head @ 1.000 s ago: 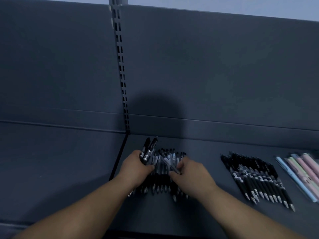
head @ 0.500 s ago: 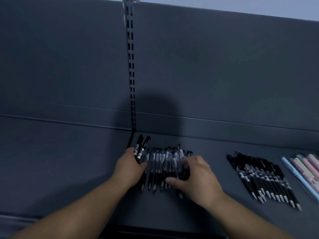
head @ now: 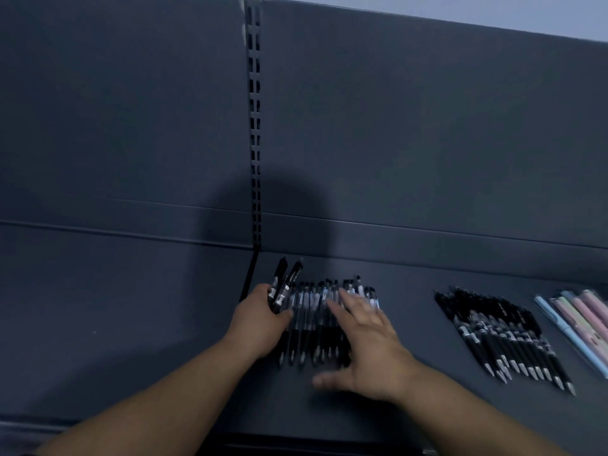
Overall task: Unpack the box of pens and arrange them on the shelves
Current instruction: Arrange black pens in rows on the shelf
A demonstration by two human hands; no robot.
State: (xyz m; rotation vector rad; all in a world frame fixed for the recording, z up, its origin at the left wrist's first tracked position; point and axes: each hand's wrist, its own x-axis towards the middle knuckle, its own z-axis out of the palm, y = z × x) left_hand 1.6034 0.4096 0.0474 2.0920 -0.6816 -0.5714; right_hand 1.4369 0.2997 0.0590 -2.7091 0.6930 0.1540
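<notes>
left hand (head: 260,319) grips a few black click pens with white labels (head: 285,284), fingers curled round them, tips poking up toward the back panel. right hand (head: 363,337) lies flat with fingers spread on the row of clear-barrelled black-grip pens (head: 309,320) on the dark grey metal shelf (head: 411,330). risk: the flat palm rolls or skews the row, or the held bunch slips loose onto it. second row of black pens (head: 500,334) and pastel pens (head: 579,320) sit well apart to the right.
</notes>
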